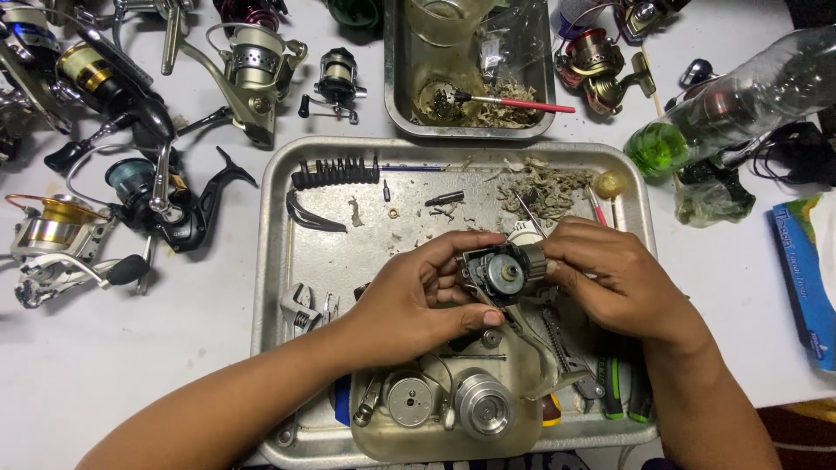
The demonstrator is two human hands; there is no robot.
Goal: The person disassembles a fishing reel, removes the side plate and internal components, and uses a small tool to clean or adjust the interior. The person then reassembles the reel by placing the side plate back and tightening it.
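While both hands' grips close on it, the reel body [501, 274] sits between left hand [409, 300] and right hand [614, 278].

— Classification of premises?

— A fishing-reel repair bench, workshop type. A white table [131, 365] carries a dented metal tray [279, 261] used as the work surface.

— Evidence?

— Several spinning reels [248, 65] lie in a cluster on the table at upper left. In the tray: a strip of screwdriver bits [338, 171], a small adjustable wrench [298, 311], loose spools [482, 402], scattered debris. A second tray [396, 87] holds a red-handled brush [514, 103].

— Fluids?

— One clear bottle with green liquid [688, 130].
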